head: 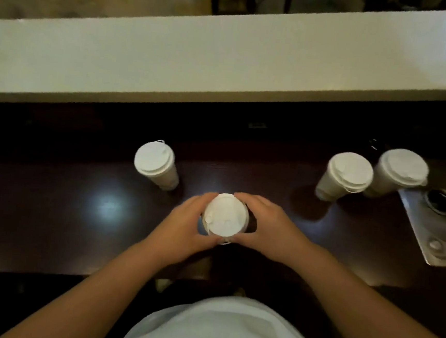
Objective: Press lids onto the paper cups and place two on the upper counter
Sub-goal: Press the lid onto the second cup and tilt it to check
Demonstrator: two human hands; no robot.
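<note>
Four lidded paper cups [225, 215] — two hands [184, 227], one sink [443, 228]

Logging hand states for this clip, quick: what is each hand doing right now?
Left hand: closed around the left side of the lidded paper cup.
Right hand: closed around the right side of the same cup.

My forearms are bare to the elbow, no sleeves, watch or rings on my hands; at six o'clock my white top [225, 328] bulges smooth and plain
</note>
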